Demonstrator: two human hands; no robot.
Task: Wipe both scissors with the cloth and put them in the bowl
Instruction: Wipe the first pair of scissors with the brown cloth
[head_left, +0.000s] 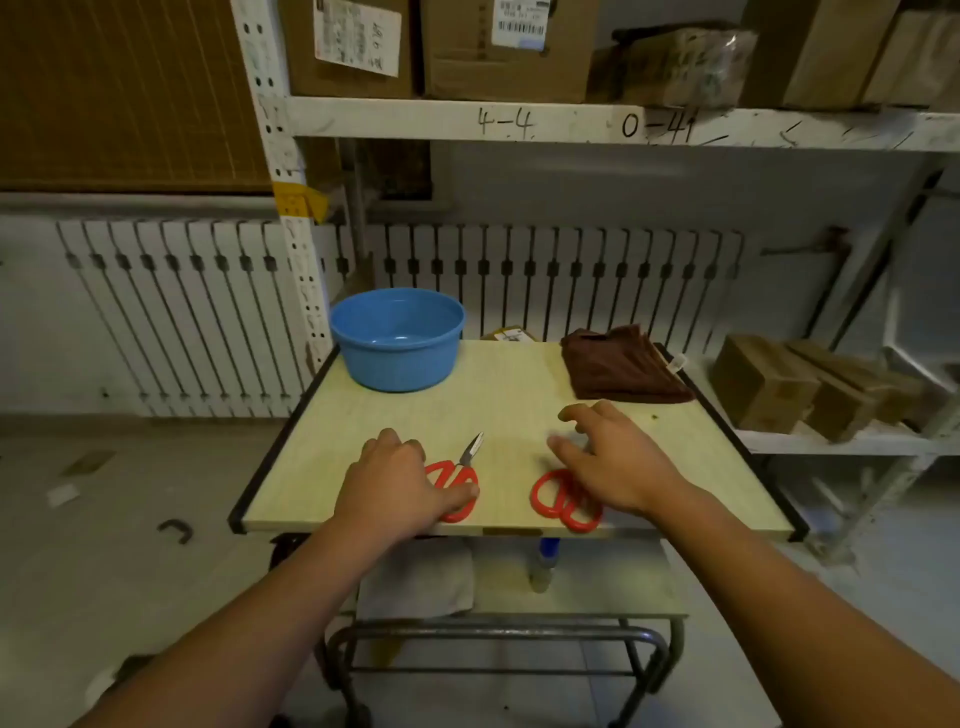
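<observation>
- Two pairs of red-handled scissors lay on the near part of the table (509, 395), handles toward the person: the left scissors (460, 475) with its short metal blades pointing away and slightly right, the right scissors (558, 499) with its blades hidden under a hand.
- The left hand (395, 480) reached forward palm down, forearm coming in from the lower left; it covered the left handle loop of the left scissors, and its thumb lay across the right loop. The fingers were curled loosely downward; whether they gripped the handle could not be told.
- The right hand (618, 462) reached in from the lower right, palm down, over the blade end of the right scissors. Its fingers (579, 413) were spread and slightly bent, tips at or just above the table; it was blurred, and contact with the scissors could not be told.
- A folded dark brown cloth (621, 366) lay at the far right corner of the table, well apart from both hands.
- A blue bowl (397, 338) stood at the far left corner, with nothing seen inside it.
- Behind the table were a white radiator (208, 312) and metal shelving (571, 127) carrying cardboard boxes (506, 52).
</observation>
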